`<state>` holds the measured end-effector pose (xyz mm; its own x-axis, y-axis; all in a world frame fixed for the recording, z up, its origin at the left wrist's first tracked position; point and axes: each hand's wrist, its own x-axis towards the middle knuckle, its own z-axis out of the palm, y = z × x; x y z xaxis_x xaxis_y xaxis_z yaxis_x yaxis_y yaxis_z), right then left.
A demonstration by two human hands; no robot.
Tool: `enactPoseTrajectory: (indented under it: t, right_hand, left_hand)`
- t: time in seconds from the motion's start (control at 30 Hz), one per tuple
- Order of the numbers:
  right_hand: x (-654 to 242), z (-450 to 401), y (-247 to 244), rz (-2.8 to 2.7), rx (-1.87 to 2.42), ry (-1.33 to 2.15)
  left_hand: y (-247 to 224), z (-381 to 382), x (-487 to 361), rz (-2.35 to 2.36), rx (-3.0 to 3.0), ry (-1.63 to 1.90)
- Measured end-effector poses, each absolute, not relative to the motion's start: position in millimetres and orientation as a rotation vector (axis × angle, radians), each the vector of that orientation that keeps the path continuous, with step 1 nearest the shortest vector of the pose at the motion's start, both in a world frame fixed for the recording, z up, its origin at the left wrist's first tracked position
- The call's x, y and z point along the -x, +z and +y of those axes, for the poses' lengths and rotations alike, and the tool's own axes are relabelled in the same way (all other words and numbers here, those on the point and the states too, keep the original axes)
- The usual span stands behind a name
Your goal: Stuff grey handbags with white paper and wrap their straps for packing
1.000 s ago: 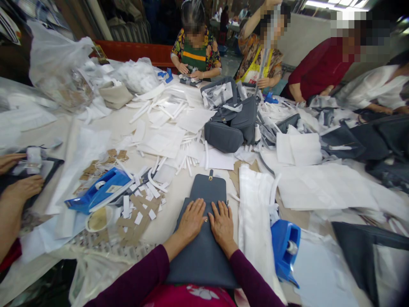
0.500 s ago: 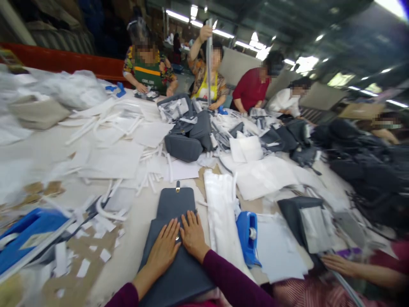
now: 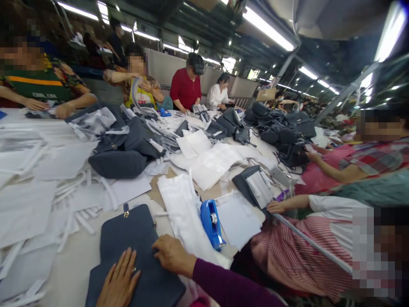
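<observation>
A dark grey leather handbag (image 3: 128, 243) lies flat on the pale table at the bottom left of the view, with a small gold clasp (image 3: 126, 213) at its far end. My left hand (image 3: 119, 278) presses flat on the bag's front with its fingers spread. My right hand (image 3: 172, 255), in a plum sleeve, rests on the bag's right edge with its fingers bent. I cannot tell if it grips the edge. Part of the bag's near end is cut off by the frame. Just right of it lies a folded white fabric piece (image 3: 179, 204).
A blue tape dispenser (image 3: 211, 224) stands beyond my right hand. Loose white sheets and strips cover the table, with a grey bag (image 3: 118, 164) further on. A co-worker's hand (image 3: 276, 207) lies near a grey flap (image 3: 254, 185). Dark bags (image 3: 284, 128) are heaped further along.
The view has swung to the right, putting the bag at the lower left. My right hand has moved from the bag's middle to its right edge, and my hands now lie further apart.
</observation>
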<state>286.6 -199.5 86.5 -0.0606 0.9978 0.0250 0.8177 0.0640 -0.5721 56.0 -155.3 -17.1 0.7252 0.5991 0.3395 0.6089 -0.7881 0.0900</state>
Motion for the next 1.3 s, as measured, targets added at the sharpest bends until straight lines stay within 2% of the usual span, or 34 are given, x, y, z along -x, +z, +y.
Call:
enactPoseTrajectory:
  t: [0.1, 0.2, 0.37, 0.53, 0.7, 1.0, 1.3]
  right_hand:
    - [-354.3, -221.2, 100.7, -1.507, 1.933, 0.488]
    - [-447.1, -252.6, 102.6, -1.127, 2.344, 0.215]
    - [-552.3, -319.5, 69.8, -1.124, 2.611, 0.329]
    - [-571.9, -343.2, 37.2, -1.346, 2.703, 0.480]
    - [-593.7, -334.2, 25.5, -1.549, 2.727, 0.609]
    - [-610.6, -327.7, 27.7, -1.795, 2.713, 0.707]
    - [-614.7, -312.5, 36.5, -1.746, 2.828, 0.730]
  left_hand:
    - [-11.0, -153.9, -57.1, -0.974, 2.925, -0.489]
    - [-6.7, -154.0, -58.4, -0.950, 2.956, -0.428]
    - [-3.0, -155.3, -59.9, -0.930, 3.009, -0.377]
    - [-0.6, -156.4, -60.8, -0.902, 3.064, -0.345]
    - [5.8, -157.7, -66.4, -0.992, 3.077, -0.265]
    - [4.5, -157.9, -69.9, -1.085, 3.031, -0.243]
    - [3.4, -157.8, -69.1, -1.180, 3.015, -0.183]
